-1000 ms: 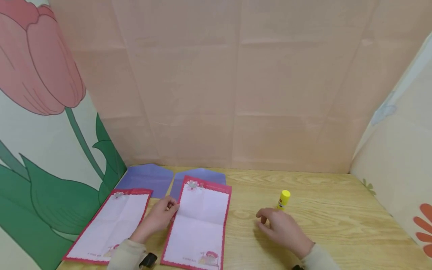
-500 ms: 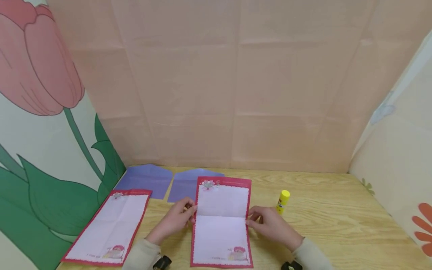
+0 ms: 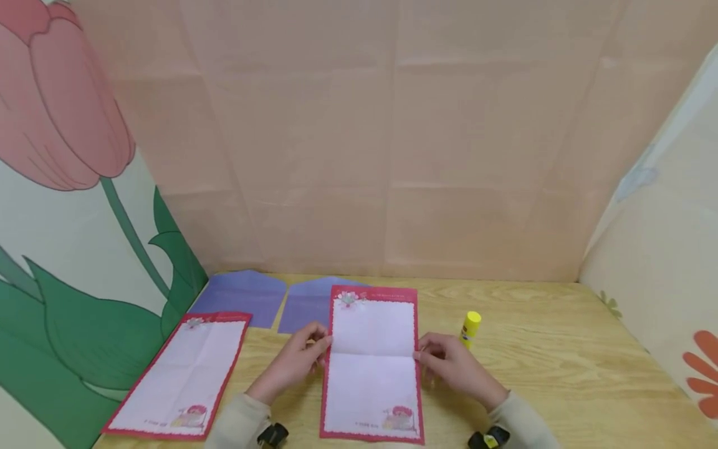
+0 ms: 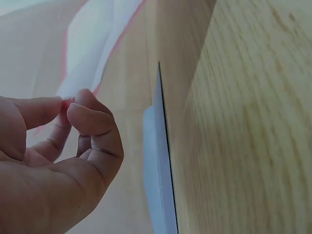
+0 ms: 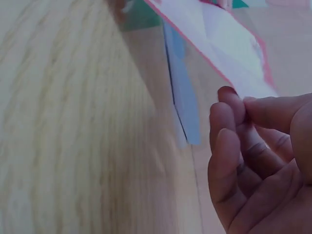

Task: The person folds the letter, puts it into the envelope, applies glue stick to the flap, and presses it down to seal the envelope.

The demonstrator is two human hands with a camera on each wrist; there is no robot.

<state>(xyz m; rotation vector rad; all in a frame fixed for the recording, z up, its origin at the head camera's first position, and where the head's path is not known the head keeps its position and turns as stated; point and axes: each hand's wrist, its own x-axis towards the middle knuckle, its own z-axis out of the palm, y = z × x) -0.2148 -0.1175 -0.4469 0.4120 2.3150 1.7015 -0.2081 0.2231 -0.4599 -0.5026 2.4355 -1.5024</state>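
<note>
A sheet of letter paper (image 3: 370, 386) with a red border, a flower at its top left and a crease across its middle is held up between both hands. My left hand (image 3: 294, 360) pinches its left edge near the crease; in the left wrist view the thumb and index fingertip (image 4: 85, 97) meet on the border. On the opposite edge my right hand (image 3: 457, 368) pinches the paper, thumb against fingers, as the right wrist view also shows. Both wrist views show the sheet raised off the table.
A second red-bordered letter sheet (image 3: 182, 377) lies at the left. Two purple envelopes, a left one (image 3: 241, 299) and a right one (image 3: 305, 308), lie at the back, the right one partly covered. A yellow glue stick (image 3: 471, 327) stands behind the right hand on the wooden table (image 3: 561, 362).
The left hand has brought the letter paper rightward to the middle and straightened it. The right hand, holding nothing a second ago, has moved in and taken the right edge.
</note>
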